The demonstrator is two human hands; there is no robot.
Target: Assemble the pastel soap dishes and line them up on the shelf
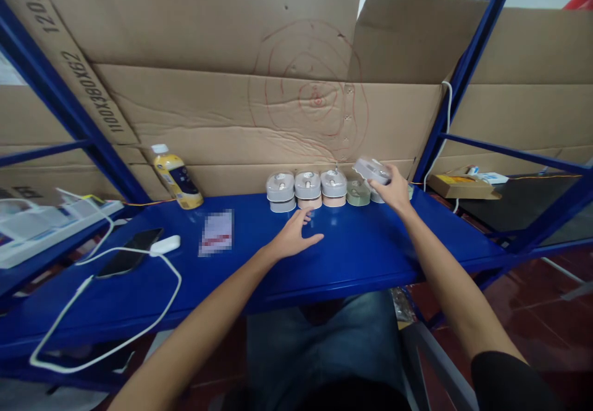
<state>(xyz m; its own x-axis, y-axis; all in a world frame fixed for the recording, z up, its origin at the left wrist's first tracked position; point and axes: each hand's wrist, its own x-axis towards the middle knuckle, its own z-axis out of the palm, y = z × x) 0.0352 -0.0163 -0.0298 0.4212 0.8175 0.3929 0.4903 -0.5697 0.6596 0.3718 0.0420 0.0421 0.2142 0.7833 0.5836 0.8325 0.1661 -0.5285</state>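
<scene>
Nearest the camera, our blue-jeaned lap sat below a glossy blue shelf surface. Our right hand gripped a translucent grey rounded lid above the pale green rounded container at the back of the surface. Our left hand, open and empty, hovered before three grey-lidded rounded containers. To the left stood a yellow plastic bottle with a white cap, near a black phone and a looping white cable. Brown cardboard panels lined the blue metal frame, above a reddish tiled floor.
</scene>
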